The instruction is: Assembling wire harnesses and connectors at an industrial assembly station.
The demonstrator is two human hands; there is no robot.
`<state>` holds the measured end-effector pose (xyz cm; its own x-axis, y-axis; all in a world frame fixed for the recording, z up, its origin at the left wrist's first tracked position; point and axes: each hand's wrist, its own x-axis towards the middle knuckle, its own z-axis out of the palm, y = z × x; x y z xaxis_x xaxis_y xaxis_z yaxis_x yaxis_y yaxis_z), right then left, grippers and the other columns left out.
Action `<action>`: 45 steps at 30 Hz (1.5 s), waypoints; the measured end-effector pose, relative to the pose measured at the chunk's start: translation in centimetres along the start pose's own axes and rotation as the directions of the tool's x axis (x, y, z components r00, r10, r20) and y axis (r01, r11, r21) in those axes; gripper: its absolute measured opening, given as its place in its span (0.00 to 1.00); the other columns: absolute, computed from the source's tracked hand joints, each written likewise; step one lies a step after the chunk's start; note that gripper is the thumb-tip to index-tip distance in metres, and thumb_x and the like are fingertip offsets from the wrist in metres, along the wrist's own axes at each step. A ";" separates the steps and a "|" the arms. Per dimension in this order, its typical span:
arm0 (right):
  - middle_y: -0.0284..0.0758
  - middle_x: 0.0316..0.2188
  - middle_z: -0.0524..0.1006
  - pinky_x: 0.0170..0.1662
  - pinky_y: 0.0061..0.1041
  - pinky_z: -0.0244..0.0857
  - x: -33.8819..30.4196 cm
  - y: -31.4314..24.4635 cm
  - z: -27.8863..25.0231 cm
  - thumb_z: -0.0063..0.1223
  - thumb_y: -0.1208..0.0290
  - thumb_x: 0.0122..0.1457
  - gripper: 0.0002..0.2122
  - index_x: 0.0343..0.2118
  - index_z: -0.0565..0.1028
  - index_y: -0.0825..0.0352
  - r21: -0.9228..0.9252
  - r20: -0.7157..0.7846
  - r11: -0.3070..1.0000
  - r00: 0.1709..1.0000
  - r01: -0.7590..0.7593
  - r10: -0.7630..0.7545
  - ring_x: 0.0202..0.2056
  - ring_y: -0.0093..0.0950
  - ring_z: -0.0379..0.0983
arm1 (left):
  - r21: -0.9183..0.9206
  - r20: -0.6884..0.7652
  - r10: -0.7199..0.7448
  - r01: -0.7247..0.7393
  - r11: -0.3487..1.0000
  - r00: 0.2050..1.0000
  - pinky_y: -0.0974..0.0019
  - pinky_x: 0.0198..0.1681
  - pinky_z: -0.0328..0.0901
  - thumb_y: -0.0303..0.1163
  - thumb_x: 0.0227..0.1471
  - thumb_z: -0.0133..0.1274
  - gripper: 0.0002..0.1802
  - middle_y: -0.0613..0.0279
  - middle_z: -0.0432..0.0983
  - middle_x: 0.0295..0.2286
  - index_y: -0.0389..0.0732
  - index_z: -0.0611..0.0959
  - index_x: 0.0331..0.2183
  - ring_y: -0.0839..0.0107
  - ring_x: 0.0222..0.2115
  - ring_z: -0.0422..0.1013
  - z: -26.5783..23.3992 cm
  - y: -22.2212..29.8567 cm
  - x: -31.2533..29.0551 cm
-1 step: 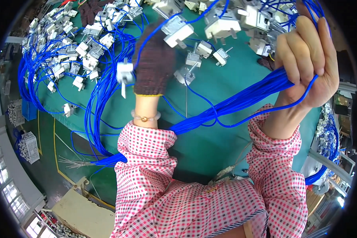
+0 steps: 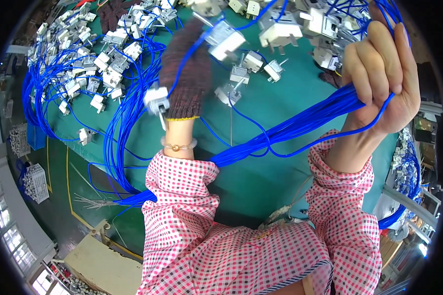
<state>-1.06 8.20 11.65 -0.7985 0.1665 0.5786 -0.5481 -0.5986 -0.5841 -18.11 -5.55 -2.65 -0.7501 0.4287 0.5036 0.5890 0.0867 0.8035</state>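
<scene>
My right hand (image 2: 381,73) is bare, raised at the upper right and closed round a thick bundle of blue wires (image 2: 293,125). The bundle slants down to the left, passes behind my left sleeve and ends in bare metal strands (image 2: 96,201). One wire loops apart below it. My left hand (image 2: 184,73), in a dark brown knit glove with a yellow cuff edge, is over the table, smeared by motion; its fingers cannot be made out. Beside its wrist hangs a small white-and-metal part (image 2: 157,101); a larger one (image 2: 225,39) is near its upper end.
A heap of similar white-and-metal parts (image 2: 103,61) with blue wires covers the green table (image 2: 261,191) at the far left. More parts (image 2: 280,34) are at the top. Another dark glove (image 2: 114,17) lies behind the heap. A pale bench (image 2: 103,268) stands at lower left.
My left hand has shifted slightly to the left, and the part hanging beside its wrist has swung and tilted. My right hand and the wire bundle have hardly moved.
</scene>
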 end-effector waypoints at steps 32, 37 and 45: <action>0.24 0.13 0.57 0.11 0.13 0.45 -4.2 -2.5 1.8 0.27 0.72 0.65 0.13 0.43 0.64 0.74 -0.085 -0.200 0.995 0.979 -0.049 0.031 0.09 0.12 0.47 | -0.404 -0.347 -0.259 0.106 0.909 0.902 0.73 0.27 0.63 0.32 0.54 0.45 0.14 0.62 0.71 0.21 0.35 0.75 0.40 0.74 0.21 0.67 -6.8 1.9 1.9; 0.24 0.13 0.55 0.12 0.14 0.45 -8.0 -3.3 2.4 0.28 0.72 0.65 0.13 0.42 0.64 0.77 -0.179 -0.401 0.979 0.901 0.102 -0.167 0.10 0.13 0.46 | 0.715 -0.123 -0.317 0.305 0.629 0.940 0.54 0.47 0.61 0.53 0.51 0.44 0.30 0.43 0.72 0.41 0.36 0.75 0.44 0.50 0.44 0.68 -11.9 -0.2 1.2; 0.24 0.14 0.55 0.14 0.16 0.46 -16.6 -3.3 0.8 0.31 0.73 0.65 0.10 0.25 0.62 0.66 -0.270 -0.804 0.963 0.547 0.014 -0.234 0.11 0.14 0.46 | 0.583 0.214 -0.322 0.144 0.800 0.922 0.60 0.36 0.65 0.50 0.50 0.44 0.24 0.49 0.76 0.29 0.41 0.80 0.38 0.59 0.31 0.73 -9.6 4.4 -0.2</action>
<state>14.26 6.77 4.47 -0.5083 0.8611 -0.0048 -0.6065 -0.3619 -0.7079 -18.27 -13.88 3.89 -0.8168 0.5601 0.1381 0.5387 0.6549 0.5299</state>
